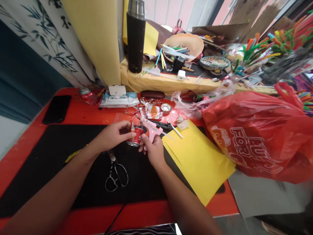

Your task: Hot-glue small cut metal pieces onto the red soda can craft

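Steadying left hand (111,136): narrow pinch on red soda can (135,138) (steadiness counts)
Right hand (153,150): around pink hot glue gun (152,130), beside can

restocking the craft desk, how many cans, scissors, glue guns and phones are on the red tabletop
red drink cans: 2
scissors: 1
pink hot glue gun: 1
black smartphone: 1
total: 5
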### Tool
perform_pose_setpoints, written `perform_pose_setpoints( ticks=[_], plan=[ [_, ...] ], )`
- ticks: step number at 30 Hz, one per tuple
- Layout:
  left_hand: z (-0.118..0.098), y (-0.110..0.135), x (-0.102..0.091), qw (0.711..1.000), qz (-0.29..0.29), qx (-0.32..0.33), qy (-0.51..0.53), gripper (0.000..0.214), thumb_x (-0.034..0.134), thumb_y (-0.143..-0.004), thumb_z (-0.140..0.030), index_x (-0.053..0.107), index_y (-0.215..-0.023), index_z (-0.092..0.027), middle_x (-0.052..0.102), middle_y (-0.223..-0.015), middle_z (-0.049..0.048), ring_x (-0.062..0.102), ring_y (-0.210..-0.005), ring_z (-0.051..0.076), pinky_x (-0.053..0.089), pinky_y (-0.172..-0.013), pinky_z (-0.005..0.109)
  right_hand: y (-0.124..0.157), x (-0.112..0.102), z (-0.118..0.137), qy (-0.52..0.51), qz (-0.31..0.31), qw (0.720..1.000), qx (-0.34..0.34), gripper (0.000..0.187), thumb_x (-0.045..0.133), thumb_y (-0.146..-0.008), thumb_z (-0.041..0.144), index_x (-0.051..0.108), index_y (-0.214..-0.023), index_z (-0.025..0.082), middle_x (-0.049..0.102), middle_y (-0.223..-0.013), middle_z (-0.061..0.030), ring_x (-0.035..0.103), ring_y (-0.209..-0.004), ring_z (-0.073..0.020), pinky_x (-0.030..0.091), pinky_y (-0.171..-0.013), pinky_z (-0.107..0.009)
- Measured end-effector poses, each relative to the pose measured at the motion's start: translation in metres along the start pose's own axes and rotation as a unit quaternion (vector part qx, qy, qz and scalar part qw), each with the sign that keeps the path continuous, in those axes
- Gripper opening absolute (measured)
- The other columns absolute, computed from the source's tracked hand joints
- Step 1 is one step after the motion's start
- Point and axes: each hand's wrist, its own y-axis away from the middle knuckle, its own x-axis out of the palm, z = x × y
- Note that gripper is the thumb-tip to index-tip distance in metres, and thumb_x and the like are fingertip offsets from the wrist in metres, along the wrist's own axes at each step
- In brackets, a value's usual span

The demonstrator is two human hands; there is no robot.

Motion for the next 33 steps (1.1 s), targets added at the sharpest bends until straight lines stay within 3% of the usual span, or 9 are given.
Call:
perform_pose_setpoints(
  ticks=[4,11,20,33],
  plan=[
    [0.002,0.002,-0.003,1.000,-0.007,-0.003,0.006,0.040,0.085,-0.085,-0.057,0.068,-0.087,-0.021,0.066,-0.081,-0.0001,0.062,-0.078,0.020,0.051,-0.072,0.032,0.000,0.001,0.002,-0.005,0.006,1.000,0.008,0.037,0.083,-0.089,0.053,0.064,-0.083,0.021,0.074,-0.068,-0.0007,0.067,-0.047,-0.0141,0.040,-0.039,-0.021],
    [0.000,0.001,0.000,1.000,-0.010,-0.005,0.017,0.039,0.084,-0.085,-0.057,0.068,-0.088,-0.021,0.065,-0.081,-0.0009,0.062,-0.077,0.020,0.051,-0.073,0.032,0.000,0.003,0.002,0.008,-0.012,1.000,0.017,0.034,0.083,-0.087,0.049,0.063,-0.084,0.022,0.070,-0.060,0.0027,0.064,-0.043,-0.0131,0.039,-0.038,-0.020],
    [-0.003,-0.011,-0.008,0.998,0.050,0.032,-0.035,0.036,0.080,-0.087,-0.054,0.066,-0.081,-0.021,0.066,-0.079,-0.0004,0.061,-0.076,0.019,0.049,-0.072,0.030,0.006,0.004,0.003,0.039,-0.014,0.999,0.013,0.036,0.081,-0.090,0.052,0.065,-0.079,0.022,0.069,-0.055,0.0010,0.065,-0.043,-0.0151,0.042,-0.039,-0.022],
    [-0.007,-0.003,-0.005,0.997,0.016,0.038,-0.063,0.034,0.079,-0.087,-0.055,0.071,-0.081,-0.022,0.067,-0.077,-0.0003,0.061,-0.074,0.020,0.049,-0.071,0.031,0.006,-0.002,0.000,-0.021,-0.009,1.000,0.014,0.042,0.083,-0.089,0.058,0.064,-0.086,0.020,0.082,-0.074,-0.0061,0.070,-0.046,-0.0154,0.040,-0.036,-0.020]
  ],
)
